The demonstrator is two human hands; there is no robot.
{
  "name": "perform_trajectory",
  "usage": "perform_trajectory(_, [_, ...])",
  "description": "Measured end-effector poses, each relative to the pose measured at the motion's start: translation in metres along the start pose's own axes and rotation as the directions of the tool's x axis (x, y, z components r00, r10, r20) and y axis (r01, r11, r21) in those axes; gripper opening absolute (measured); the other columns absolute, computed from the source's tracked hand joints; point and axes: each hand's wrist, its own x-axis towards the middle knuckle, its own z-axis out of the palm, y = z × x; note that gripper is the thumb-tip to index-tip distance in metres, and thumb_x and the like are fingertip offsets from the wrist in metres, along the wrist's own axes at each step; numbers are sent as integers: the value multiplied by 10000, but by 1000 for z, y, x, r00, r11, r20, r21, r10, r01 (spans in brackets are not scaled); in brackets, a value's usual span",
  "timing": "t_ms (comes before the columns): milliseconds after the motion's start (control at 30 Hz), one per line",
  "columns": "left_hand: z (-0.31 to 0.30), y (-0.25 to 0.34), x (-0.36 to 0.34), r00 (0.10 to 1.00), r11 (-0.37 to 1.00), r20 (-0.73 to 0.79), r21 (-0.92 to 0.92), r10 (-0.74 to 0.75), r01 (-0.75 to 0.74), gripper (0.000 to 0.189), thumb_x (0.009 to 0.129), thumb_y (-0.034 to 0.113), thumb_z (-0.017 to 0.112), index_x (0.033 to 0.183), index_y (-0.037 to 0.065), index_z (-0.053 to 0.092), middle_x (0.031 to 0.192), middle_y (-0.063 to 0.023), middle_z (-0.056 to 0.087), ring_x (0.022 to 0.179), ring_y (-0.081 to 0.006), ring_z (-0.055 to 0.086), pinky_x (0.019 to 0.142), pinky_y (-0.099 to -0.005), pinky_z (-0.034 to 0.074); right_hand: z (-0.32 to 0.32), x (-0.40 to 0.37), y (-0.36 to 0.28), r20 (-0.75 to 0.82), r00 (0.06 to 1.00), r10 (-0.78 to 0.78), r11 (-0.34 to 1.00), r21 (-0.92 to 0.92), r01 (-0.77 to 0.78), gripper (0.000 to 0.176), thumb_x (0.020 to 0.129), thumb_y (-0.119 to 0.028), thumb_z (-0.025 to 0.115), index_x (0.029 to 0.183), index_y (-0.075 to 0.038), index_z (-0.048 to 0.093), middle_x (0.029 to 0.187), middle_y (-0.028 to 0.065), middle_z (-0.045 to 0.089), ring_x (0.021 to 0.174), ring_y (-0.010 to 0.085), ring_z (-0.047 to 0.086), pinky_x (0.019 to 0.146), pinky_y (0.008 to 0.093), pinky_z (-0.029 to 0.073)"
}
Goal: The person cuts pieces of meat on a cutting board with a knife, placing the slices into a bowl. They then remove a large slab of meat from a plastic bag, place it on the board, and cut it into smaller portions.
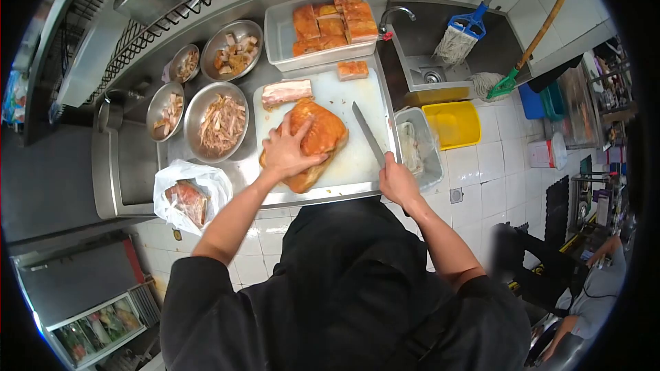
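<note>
At the near right of the counter (244, 173), I see the right hand (399, 182) wrapped around the handle of a knife (369, 132). The left hand (289, 152) lies spread, pressing a big slab of meat (324, 127) on the white board (352, 168). Beyond sits a cut strip (287, 92); farthest, a tub (323, 61) of browned pieces (331, 26).

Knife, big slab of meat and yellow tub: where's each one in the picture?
Knife (368, 132), head view: middle of the blade.
Big slab of meat (328, 130), head view: browned top surface.
Yellow tub (452, 125), head view: its bare inside.
</note>
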Motion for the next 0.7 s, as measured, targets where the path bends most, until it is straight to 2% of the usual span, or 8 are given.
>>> perform_trajectory(33, [2,10,-3,1000,1000,1,2,3,-3,1119,644,821,675,1597,405,262,1662,-190,146,1289,-525,427,1021,-626,384,1,-1,-1,-2,1000,3,1000,1,-3,234,936,-117,504,1106,26,431,798,327,666,791,536,650,775,624,491])
perform_trajectory(100, [6,33,-6,942,916,27,-226,-334,331,1162,654,880,626,1614,362,226,1650,-262,100,1322,-534,397,1027,-631,378,-1,-2,-2,-13,1000,17,1000,10,-17,246,935,-118,508,1117,24,424,787,321,665,785,533,651,772,624,490])
perform_trajectory(167, [11,43,-14,940,909,49,-243,-338,340,1153,712,867,606,1626,288,204,1634,-313,66,1296,-575,428,1024,-618,411,-1,-2,-1,-9,1000,18,1000,13,-18,248,938,-122,505,1121,21,419,796,323,666,788,535,651,773,626,489])
perform_trajectory(400, [25,43,-39,967,880,-33,-424,-252,215,860,899,580,651,1560,130,335,1540,-356,243,1213,-565,523,1023,-574,453,5,14,-21,79,997,-16,999,43,13,247,960,-141,477,1145,9,410,864,337,670,820,550,645,783,630,486])
perform_trajectory(467, [35,32,-16,870,984,-482,-179,-101,14,593,950,460,605,1416,103,515,1496,-280,377,1285,-501,454,1043,-556,380,2,17,-25,54,998,-13,1000,12,12,258,960,-141,476,1158,11,409,856,338,668,817,545,648,781,629,486])
perform_trajectory(500, [30,27,-1,868,983,-487,-186,-103,13,593,950,460,605,1416,103,515,1496,-280,377,1285,-501,454,1043,-556,380,0,20,-28,24,1000,-13,1000,-14,13,269,960,-140,475,1172,12,408,849,339,667,814,540,650,778,628,486])
perform_trajectory(567, [21,16,28,855,832,-505,-421,116,-361,403,984,383,555,1283,117,605,1417,-216,455,1311,-432,405,1063,-547,292,-12,13,-46,-6,1000,-25,1000,-15,25,285,955,-141,483,1179,20,409,834,335,667,803,533,653,767,623,490])
perform_trajectory(700, [14,19,49,903,881,-342,-298,261,-368,361,1003,379,518,1285,170,602,1377,-192,467,1288,-409,410,1057,-561,260,-32,1,-99,15,1000,3,998,-70,-2,246,953,-121,478,1127,24,384,814,334,659,809,531,644,746,613,487])
